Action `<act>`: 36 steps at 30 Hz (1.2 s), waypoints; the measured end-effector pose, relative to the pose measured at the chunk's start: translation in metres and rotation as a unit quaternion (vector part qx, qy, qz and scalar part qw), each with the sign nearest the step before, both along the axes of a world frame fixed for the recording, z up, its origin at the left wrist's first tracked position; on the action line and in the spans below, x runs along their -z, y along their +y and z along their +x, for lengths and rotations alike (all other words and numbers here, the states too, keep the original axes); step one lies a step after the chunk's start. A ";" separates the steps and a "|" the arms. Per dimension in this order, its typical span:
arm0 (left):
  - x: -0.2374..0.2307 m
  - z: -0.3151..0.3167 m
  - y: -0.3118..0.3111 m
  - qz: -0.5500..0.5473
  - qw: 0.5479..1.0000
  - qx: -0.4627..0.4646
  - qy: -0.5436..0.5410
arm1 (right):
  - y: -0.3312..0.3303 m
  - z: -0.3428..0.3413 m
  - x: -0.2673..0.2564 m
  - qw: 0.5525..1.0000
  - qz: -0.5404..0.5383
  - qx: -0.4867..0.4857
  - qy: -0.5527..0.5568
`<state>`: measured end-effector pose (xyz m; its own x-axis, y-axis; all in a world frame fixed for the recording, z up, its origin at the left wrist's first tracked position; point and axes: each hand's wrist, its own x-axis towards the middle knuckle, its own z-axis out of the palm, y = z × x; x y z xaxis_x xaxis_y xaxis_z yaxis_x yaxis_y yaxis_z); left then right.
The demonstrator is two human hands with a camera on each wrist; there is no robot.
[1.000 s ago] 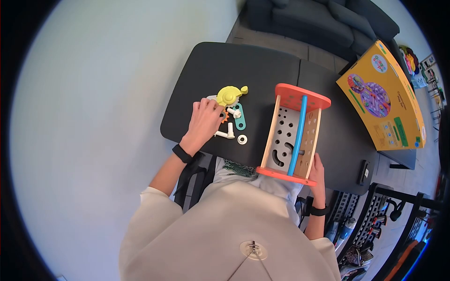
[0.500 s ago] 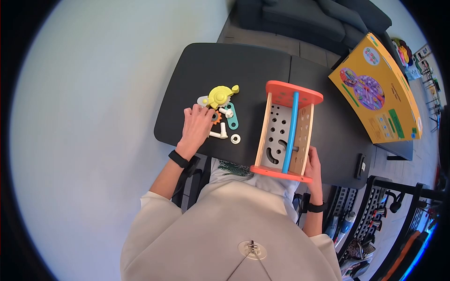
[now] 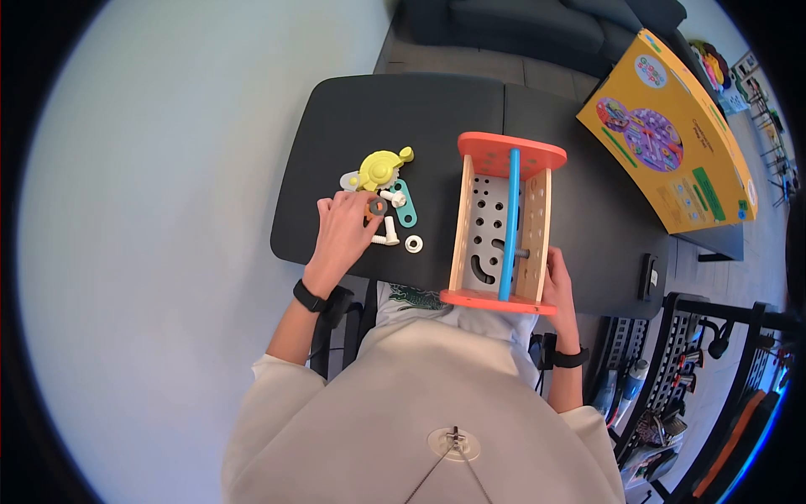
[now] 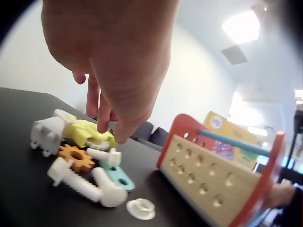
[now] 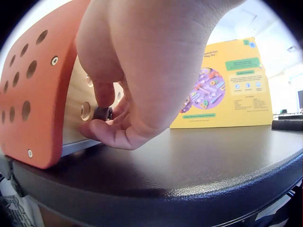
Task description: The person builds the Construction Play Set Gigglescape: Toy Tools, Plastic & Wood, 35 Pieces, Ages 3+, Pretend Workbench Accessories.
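A pale wall [image 3: 168, 210] stands to the left, and a dark sofa [image 3: 529, 32] sits on the tiled floor beyond the black tabletop [image 3: 395, 109].

The left hand [image 3: 339, 231] has its fingers curled, gripping a small gray ring [image 3: 383, 202] between the tips, raised above the loose parts. The right hand [image 3: 561, 290] has its thumb and fingers closed on a dark peg [image 5: 101, 113] at the wooden side of the toy box [image 3: 495, 301], down at the tabletop.

Below the left hand lies an orange gear [image 4: 85, 162], with three white bolts [image 4: 109, 193] close around it. Just past them are a yellow piece [image 3: 379, 170], a pale gray piece [image 4: 46, 134] and a teal strip [image 3: 408, 215]. A white washer [image 3: 408, 241] lies near the bolts, on the side toward the toy box.

The toy box stands on the tabletop to the right of these parts, with red ends, holed wooden sides and a blue bar [image 3: 511, 227] running between the ends. Farther right are a yellow carton [image 3: 684, 151] with printed pictures and, near the table's edge, a small black object [image 3: 648, 277].
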<state>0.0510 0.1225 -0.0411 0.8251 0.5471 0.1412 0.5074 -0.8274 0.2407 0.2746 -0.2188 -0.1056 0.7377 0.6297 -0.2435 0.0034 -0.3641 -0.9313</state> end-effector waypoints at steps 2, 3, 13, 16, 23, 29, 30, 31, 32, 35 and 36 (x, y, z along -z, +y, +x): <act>-0.027 0.006 -0.020 -0.123 0.992 0.020 -0.037 | 0.001 -0.001 -0.004 1.000 -0.008 -0.004 0.003; -0.038 0.012 -0.030 -0.199 0.977 0.035 -0.069 | 0.001 0.001 -0.004 1.000 -0.011 0.002 0.005; -0.045 0.089 -0.087 -0.063 0.939 0.337 -0.011 | 0.002 0.000 -0.005 1.000 0.011 0.001 -0.001; -0.031 0.103 -0.090 -0.027 0.934 0.357 0.012 | 0.001 0.000 -0.001 1.000 0.019 0.009 -0.010; -0.012 0.128 -0.096 -0.010 0.910 0.406 0.082 | 0.002 0.000 -0.004 1.000 0.025 0.005 0.018; -0.001 0.136 -0.094 -0.060 0.908 0.404 0.098 | 0.000 0.001 -0.001 0.998 0.045 0.002 0.039; -0.001 0.137 -0.093 -0.061 0.908 0.404 0.099 | 0.000 0.000 -0.001 0.998 0.044 0.001 0.039; -0.003 0.137 -0.093 -0.074 0.907 0.402 0.104 | 0.000 0.000 -0.002 0.998 0.045 0.001 0.041; -0.004 0.138 -0.093 -0.088 0.906 0.400 0.110 | 0.000 0.000 -0.002 0.998 0.047 0.001 0.041; 0.002 0.140 -0.092 -0.103 0.902 0.407 0.100 | 0.001 0.000 -0.008 0.998 0.042 0.002 0.043; 0.003 0.141 -0.092 -0.102 0.902 0.408 0.100 | 0.001 0.000 -0.010 0.998 0.035 0.003 0.045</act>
<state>0.1920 0.0309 -0.0438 0.9625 -0.2556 -0.0910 -0.1994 -0.8939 0.4015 0.2742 -0.2176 -0.0959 0.7192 0.6423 -0.2649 -0.0833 -0.2987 -0.9507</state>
